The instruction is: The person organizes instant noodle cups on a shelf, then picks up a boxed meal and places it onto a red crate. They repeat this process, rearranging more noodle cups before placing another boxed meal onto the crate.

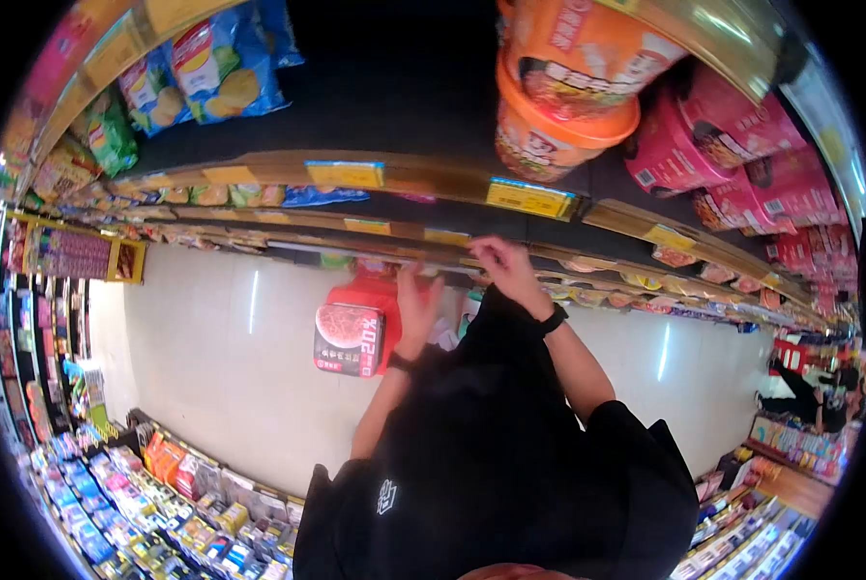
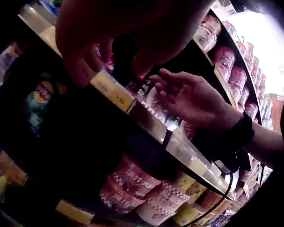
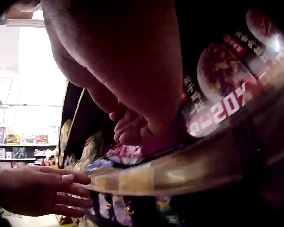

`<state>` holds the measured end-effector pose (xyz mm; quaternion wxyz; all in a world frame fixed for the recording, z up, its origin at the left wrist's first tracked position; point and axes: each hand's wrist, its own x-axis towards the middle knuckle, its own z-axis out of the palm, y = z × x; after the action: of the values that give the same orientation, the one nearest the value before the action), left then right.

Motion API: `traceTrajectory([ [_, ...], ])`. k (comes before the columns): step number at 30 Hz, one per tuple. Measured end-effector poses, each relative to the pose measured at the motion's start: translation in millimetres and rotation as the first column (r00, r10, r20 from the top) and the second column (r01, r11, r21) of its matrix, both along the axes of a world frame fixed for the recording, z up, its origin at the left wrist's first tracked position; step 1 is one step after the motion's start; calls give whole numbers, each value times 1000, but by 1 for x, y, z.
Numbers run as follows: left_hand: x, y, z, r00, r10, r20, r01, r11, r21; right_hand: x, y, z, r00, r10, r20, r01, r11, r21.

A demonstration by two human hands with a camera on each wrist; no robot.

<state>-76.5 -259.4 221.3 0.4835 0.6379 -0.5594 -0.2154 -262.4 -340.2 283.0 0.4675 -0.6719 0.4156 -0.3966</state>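
Head view, left to right. 10–11 o'clock: glossy, crinkled blue bags [image 1: 225,72] on dark shelf [image 1: 384,97]. 8 o'clock: boxy red package [image 1: 352,335], rounded corners, printed face, contents hidden, just beside left hand [image 1: 416,314]; that grip open, fingers extended. Right hand [image 1: 512,274] just right of centre, palm bared, fingers loosely bent, nothing pinched. 1 o'clock: smooth, rimmed orange tubs [image 1: 568,126], stacked. 2 o'clock: pink tubs [image 1: 733,145].

Blue bags [image 1: 224,75], seemingly crisps
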Motion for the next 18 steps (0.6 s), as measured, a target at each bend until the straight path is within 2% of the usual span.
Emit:
traceTrajectory([
  [1, -8, -14, 10, 999, -46, -23, 45, 999, -26, -11, -4, 5, 997, -69, 25, 70, 998, -11],
  [3, -21, -44, 29, 991, -117, -73, 111, 991, -80, -35, -19, 16, 933, -337, -126, 283, 903, -323],
  [4, -26, -59, 37, 985, -140, -100, 129, 986, -106, -50, -29, 6, 837, -454, -306, 378, 884, -275],
  [5, -31, -73, 45, 979, -159, -125, 142, 981, -134, -65, -40, -2, 801, -482, -356, 454, 876, -166],
  [7, -41, -100, 61, 969, -189, -158, 163, 973, -164, -81, -61, -13, 787, -506, -353, 417, 858, -299],
  [8, -44, -113, 69, 963, -207, -172, 175, 967, -182, -88, -75, -21, 765, -501, -405, 408, 863, -298],
  [9, -42, -128, 61, 960, -266, -84, 253, 958, -139, -98, -90, -35, 738, -498, -455, 401, 866, -298],
  [11, -33, -156, 33, 915, -395, 83, 398, 917, -30, -110, -99, -49, 752, -485, -446, 399, 874, -279],
  [12, -34, -162, 37, 902, -430, 25, 427, 900, 84, -116, -98, -52, 793, -473, -384, 398, 879, -263],
  [15, -48, -167, 40, 895, -387, -221, 408, 912, 54, -118, -106, -65, 741, -528, -415, 387, 841, -380],
  [16, -52, -170, 46, 901, -386, -197, 418, 894, 159, -110, -102, -64, 759, -565, -324, 407, 800, -441],
  [18, -56, -175, 52, 908, -383, -170, 413, 885, 213, -100, -101, -62, 724, -621, -300, 382, 724, -575],
])
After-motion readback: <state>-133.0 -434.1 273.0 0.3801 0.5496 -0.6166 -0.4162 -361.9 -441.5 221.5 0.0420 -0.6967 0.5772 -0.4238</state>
